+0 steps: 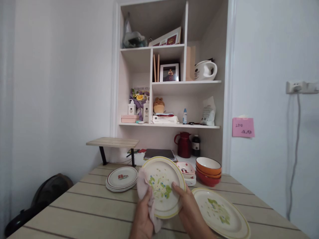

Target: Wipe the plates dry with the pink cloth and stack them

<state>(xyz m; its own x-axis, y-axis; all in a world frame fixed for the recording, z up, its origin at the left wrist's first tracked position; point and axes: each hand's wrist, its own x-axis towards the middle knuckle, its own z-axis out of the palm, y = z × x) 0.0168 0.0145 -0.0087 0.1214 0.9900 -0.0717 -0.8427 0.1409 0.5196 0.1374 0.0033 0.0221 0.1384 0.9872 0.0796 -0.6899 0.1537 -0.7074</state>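
A cream plate with a yellow rim and a green and blue flower print is held up, tilted toward me, over the table. My right hand grips its right edge, the thumb lying on the face. At the plate's left edge my left hand is closed on a pale pinkish cloth, which is pressed against the rim. The left fingers behind the plate are hidden. A larger matching plate lies on the table beside my right forearm.
On the slatted table stand a stack of plates, small square dishes and stacked orange and red bowls. Behind are a small raised stand, a laptop, a red jug, a dark bottle and wall shelves.
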